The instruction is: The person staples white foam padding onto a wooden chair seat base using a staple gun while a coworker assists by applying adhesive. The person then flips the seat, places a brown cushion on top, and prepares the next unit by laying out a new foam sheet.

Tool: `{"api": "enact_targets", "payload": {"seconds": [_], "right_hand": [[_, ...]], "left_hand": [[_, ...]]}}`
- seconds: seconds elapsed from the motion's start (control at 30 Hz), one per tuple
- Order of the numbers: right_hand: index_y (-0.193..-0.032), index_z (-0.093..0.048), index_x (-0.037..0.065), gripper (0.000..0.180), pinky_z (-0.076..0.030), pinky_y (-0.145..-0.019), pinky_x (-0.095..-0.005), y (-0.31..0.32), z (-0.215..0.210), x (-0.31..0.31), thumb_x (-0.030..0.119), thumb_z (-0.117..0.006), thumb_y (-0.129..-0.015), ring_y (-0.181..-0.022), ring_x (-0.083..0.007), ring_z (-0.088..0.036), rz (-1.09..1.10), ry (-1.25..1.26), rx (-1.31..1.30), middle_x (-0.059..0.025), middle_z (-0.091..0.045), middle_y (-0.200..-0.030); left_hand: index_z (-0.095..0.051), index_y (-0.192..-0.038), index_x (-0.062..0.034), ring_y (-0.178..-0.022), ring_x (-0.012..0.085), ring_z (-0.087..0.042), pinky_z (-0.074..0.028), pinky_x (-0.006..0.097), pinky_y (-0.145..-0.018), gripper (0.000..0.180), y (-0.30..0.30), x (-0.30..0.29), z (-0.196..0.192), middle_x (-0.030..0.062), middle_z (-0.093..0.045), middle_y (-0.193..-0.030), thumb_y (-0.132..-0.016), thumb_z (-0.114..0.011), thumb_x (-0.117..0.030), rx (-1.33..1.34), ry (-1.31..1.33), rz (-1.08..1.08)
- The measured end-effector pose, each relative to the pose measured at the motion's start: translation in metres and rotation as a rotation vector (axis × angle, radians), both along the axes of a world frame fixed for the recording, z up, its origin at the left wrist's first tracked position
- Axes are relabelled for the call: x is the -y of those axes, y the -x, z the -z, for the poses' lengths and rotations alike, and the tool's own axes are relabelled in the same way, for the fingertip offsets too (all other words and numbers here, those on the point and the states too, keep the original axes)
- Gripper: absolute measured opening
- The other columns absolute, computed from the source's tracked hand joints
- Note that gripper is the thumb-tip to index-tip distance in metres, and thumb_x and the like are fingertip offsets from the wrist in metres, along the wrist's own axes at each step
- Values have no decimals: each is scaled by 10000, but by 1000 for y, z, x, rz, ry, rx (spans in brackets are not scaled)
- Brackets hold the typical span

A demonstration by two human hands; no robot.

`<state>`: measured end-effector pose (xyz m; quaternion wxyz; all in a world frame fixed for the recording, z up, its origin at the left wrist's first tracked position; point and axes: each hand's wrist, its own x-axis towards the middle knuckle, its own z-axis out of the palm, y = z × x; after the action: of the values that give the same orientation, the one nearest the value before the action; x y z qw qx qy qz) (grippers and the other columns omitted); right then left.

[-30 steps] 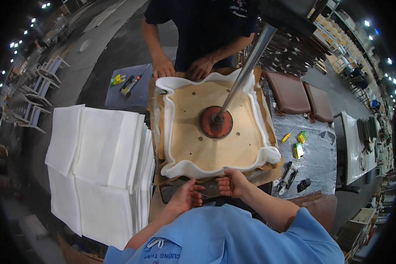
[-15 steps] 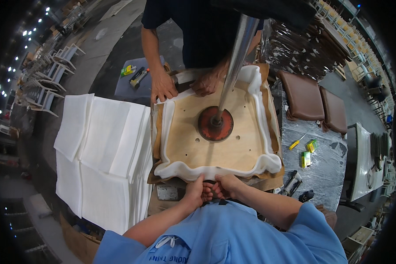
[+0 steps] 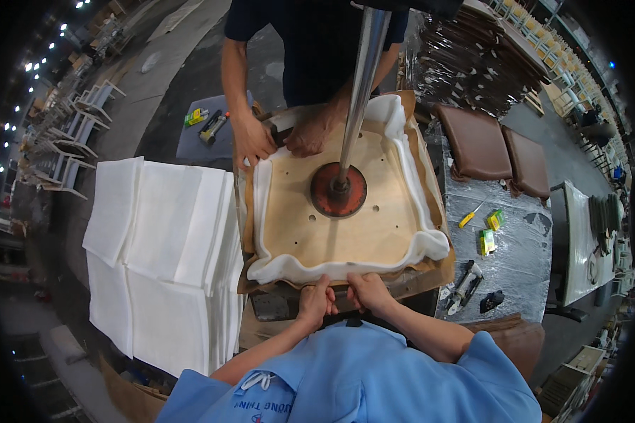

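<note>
A plywood seat board (image 3: 331,233) lies on white foam (image 3: 346,268) and a brown cover (image 3: 441,271) spread on the bench. A red press disc (image 3: 339,190) on a metal pole (image 3: 363,84) pins the board down. My left hand (image 3: 316,302) and my right hand (image 3: 368,290) sit side by side at the middle of the near edge, fingers curled on the brown cover's edge under the foam. Across the board, a co-worker's hands (image 3: 282,137) press on the far edge and hold a dark tool.
A stack of white foam sheets (image 3: 162,254) lies to the left. To the right, a plastic-covered table (image 3: 515,247) carries a yellow screwdriver (image 3: 469,217), small green boxes (image 3: 490,229) and a staple gun (image 3: 466,285). Brown seat cushions (image 3: 494,148) lie beyond it.
My hands have come together at the middle of the near edge and closed on the cover. The co-worker's hands have moved onto the far edge of the board.
</note>
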<state>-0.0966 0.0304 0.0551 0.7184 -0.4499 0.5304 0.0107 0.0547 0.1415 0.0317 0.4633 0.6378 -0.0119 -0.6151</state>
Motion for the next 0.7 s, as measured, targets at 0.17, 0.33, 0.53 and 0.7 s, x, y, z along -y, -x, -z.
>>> {"api": "enact_targets", "payload": {"seconds": [0.17, 0.33, 0.53, 0.7], "right_hand": [[-717, -665, 23, 623, -460, -436, -350, 8, -1, -11, 428, -511, -1165, -417, -204, -559, -13, 136, 65, -90, -616, -553], [-807, -687, 7, 624, -487, -478, -352, 10, -5, -8, 480, -511, -1173, -484, -212, -621, 2, 162, 27, -105, -649, -587], [-1036, -705, -20, 615, -550, -579, -382, 68, -33, 10, 567, -565, -1152, -604, -238, -695, 79, -180, -73, -99, -705, -722], [-1086, -705, 40, 471, -574, -698, -414, 99, -22, 33, 484, -559, -1151, -674, -235, -675, 491, -275, -4, -57, -684, -786]], "left_hand": [[-596, -701, -58, -430, 168, -548, -526, 347, -464, 659, 5, -10, 4, 33, -514, -539, -1162, -543, -525, 52, 159, 6], [-616, -733, -64, -460, 186, -594, -529, 340, -480, 639, 9, -3, 2, 44, -551, -547, -1169, -516, -519, -22, 196, 2], [-640, -805, -52, -486, 215, -626, -548, 364, -506, 593, 9, 4, 0, 57, -568, -564, -1159, -533, -515, -46, 150, -5], [-669, -843, -30, -494, 238, -647, -535, 366, -496, 591, 13, 6, -5, 70, -608, -575, -1151, -545, -519, -75, 80, -10]]}}
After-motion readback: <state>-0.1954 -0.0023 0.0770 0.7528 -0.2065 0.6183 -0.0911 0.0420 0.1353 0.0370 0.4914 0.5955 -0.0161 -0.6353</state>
